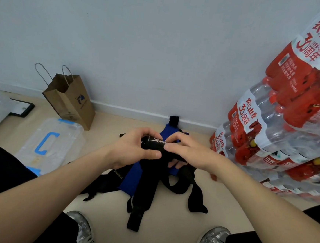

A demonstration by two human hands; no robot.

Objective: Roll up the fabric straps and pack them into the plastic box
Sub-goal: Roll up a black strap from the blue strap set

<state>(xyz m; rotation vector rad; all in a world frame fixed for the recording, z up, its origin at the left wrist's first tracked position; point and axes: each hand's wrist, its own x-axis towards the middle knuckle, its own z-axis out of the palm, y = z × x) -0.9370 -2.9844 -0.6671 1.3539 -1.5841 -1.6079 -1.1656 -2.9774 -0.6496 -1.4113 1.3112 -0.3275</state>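
Both hands hold a black fabric strap (153,145) with white lettering, partly rolled, above the floor. My left hand (134,148) grips the roll from the left with thumb underneath. My right hand (187,152) pinches it from the right, fingers curled over the top. The strap's loose tail (141,202) hangs down toward the floor. Below lie a blue strap (131,178) and more black straps (193,193) in a loose pile. The clear plastic box (52,145) with blue handle and clips sits on the floor at the left, lid on.
A brown paper bag (70,101) stands against the wall behind the box. Shrink-wrapped packs of water bottles (282,119) are stacked high at the right. My two shoes (83,228) are at the bottom of the view. A dark picture frame (22,107) lies at far left.
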